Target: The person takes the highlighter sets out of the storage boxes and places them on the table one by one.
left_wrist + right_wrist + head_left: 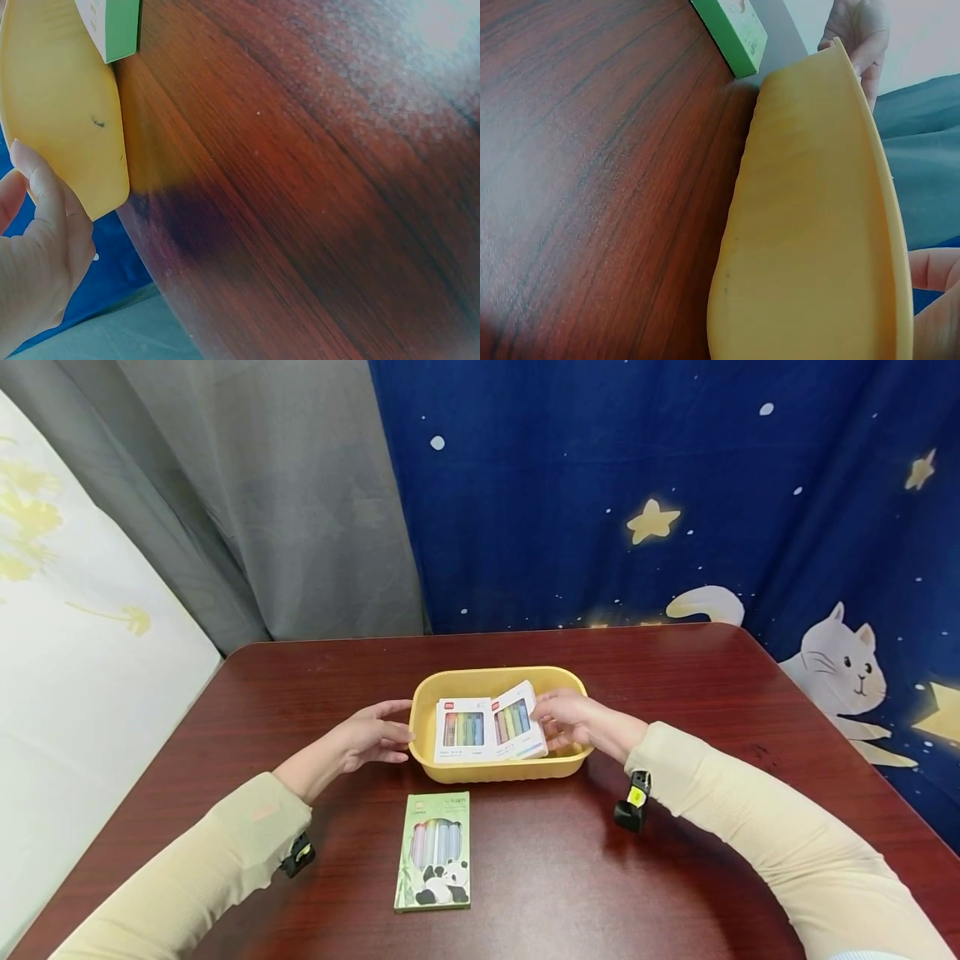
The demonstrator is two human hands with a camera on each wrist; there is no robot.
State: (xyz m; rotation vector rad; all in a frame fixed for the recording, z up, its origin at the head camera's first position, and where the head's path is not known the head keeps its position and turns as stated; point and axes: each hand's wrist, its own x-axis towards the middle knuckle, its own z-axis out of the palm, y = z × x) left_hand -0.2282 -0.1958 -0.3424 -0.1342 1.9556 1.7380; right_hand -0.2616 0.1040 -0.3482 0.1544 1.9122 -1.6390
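Note:
A yellow plastic basket (pixel 504 772) stands on the table, with two white boxes of coloured sticks like crayons in it. The left box (pixel 462 752) lies fairly straight; the right box (pixel 517 731) is tilted and overlaps it. My right hand (pixel 566 714) reaches over the basket's right rim and holds the right box by its right edge; the fingertips are partly hidden. On the other side, my left hand (pixel 371 737) touches the basket's outer left wall with loosely bent fingers. In the left wrist view, that hand (pixel 49 232) lies against the basket wall (pixel 71 112).
A green box of coloured pens with a panda (pixel 433 852) lies on the table in front of the basket. The dark red wooden table (pixel 570 885) reaches back to grey and blue curtains (pixel 525 485). A white sheet (pixel 75 652) hangs along the left.

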